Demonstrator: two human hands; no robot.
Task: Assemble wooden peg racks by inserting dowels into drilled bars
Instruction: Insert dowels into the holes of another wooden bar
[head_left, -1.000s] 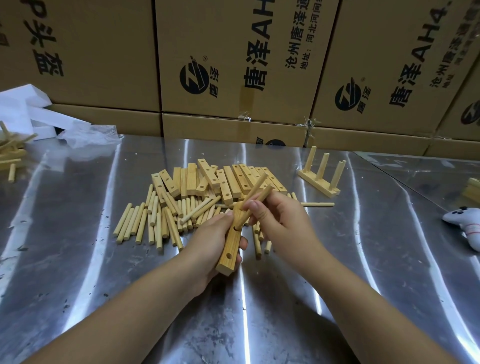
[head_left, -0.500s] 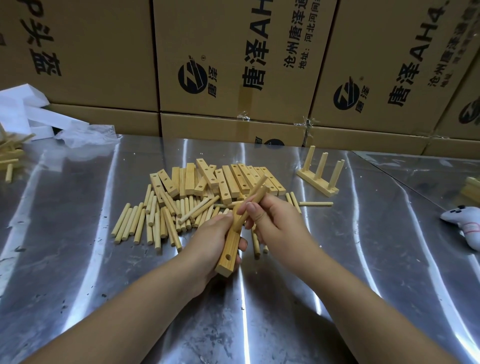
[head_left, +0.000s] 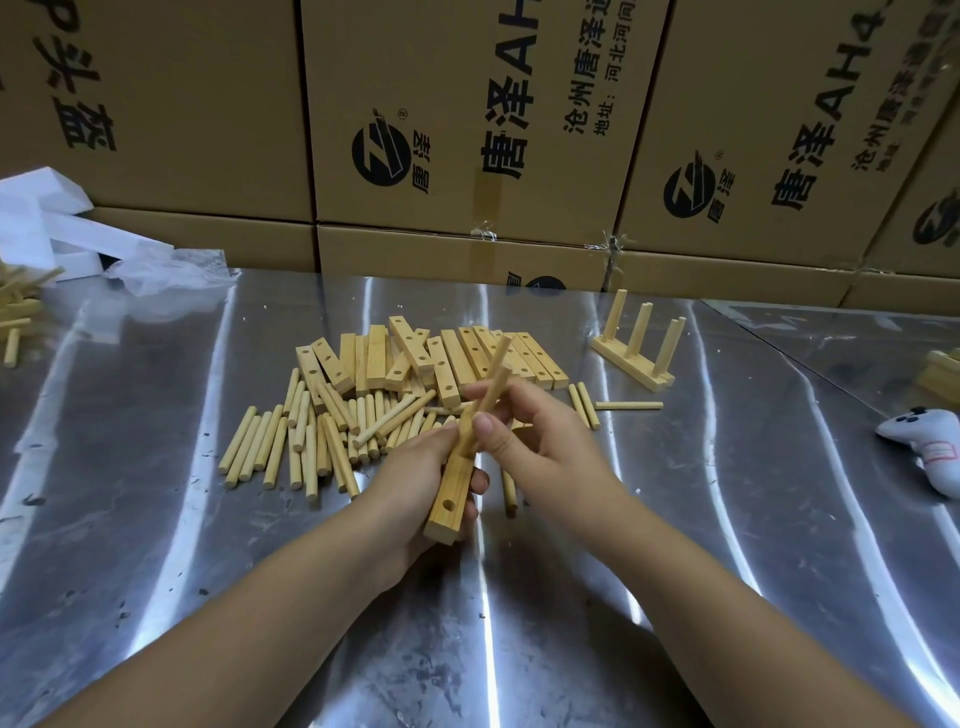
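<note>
Over the middle of the counter (head_left: 493, 649), the left hand (head_left: 415, 478) grips one drilled bar (head_left: 451, 501), with one empty hole showing at its near end. The right hand (head_left: 545, 447) pinches what look like two dowels (head_left: 495, 375), one angled down into a farther hole, so I judge this is the insertion step. Next it calls for squaring that dowel up and pressing it home. Beyond lie loose dowels (head_left: 291, 441), too many to count surely, then roughly a dozen bars (head_left: 467, 353). One finished rack (head_left: 631, 364) with three pegs stands toward the far edge.
</note>
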